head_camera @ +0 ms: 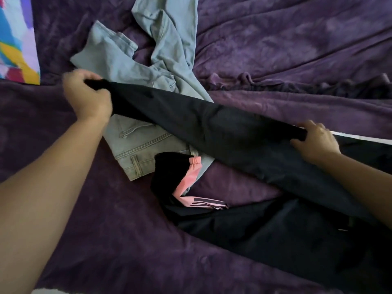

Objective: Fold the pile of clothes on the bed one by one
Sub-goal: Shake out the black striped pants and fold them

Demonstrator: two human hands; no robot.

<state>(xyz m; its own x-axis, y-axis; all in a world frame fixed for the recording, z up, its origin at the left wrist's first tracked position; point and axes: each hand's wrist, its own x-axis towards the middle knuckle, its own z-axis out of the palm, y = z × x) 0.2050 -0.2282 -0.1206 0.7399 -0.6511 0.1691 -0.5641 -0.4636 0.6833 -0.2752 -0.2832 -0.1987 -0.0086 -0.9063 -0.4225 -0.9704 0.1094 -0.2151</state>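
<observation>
A black garment (212, 126) is stretched taut between both hands above the bed. My left hand (89, 98) grips one bunched end of it at the left. My right hand (316, 141) holds the other edge at the right, fingers curled over the fabric. The rest of the black cloth drapes down to the lower right. Under it lie light grey-blue jeans (135, 66), crumpled, with the waistband toward me. A black and pink striped garment (191, 183) lies beside the jeans' waistband.
A purple blanket (297, 49) covers the bed, wrinkled at the right. A colourful patterned cloth (17, 39) shows at the top left corner. A white strip (364, 137) runs past my right hand.
</observation>
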